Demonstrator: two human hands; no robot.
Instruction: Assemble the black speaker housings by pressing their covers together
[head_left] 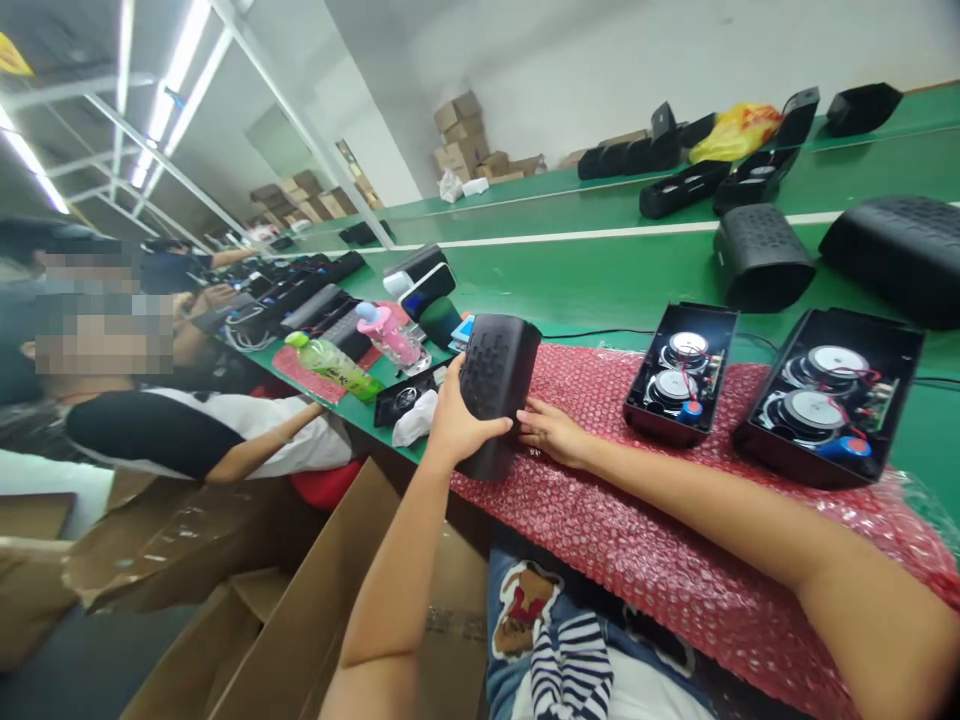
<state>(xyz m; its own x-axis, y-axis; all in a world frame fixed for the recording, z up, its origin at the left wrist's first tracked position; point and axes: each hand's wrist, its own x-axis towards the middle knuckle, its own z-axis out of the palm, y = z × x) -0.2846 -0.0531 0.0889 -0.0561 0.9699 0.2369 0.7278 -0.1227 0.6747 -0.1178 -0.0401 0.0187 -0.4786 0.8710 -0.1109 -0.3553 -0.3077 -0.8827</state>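
Note:
A black speaker housing [495, 375] with a patterned grille stands tilted between my hands, over the near left part of the red bubble wrap [600, 510]. My left hand [456, 425] grips its left and near side, thumb across the front. Against its lower right edge, the bent fingers of my right hand [555, 432] hold on; their tips are partly hidden. To the right lie two open black speaker shells, a smaller speaker shell [679, 375] and a larger speaker shell [832, 400], each showing round drivers, wires and a blue part.
Left of the housing are a black panel [405, 395], crumpled white tissue [415, 418], a green bottle [334, 365] and a pink bottle [394, 338]. More black housings [763, 255] stand behind. A co-worker [187, 430] sits at left; an open carton [300, 600] is below.

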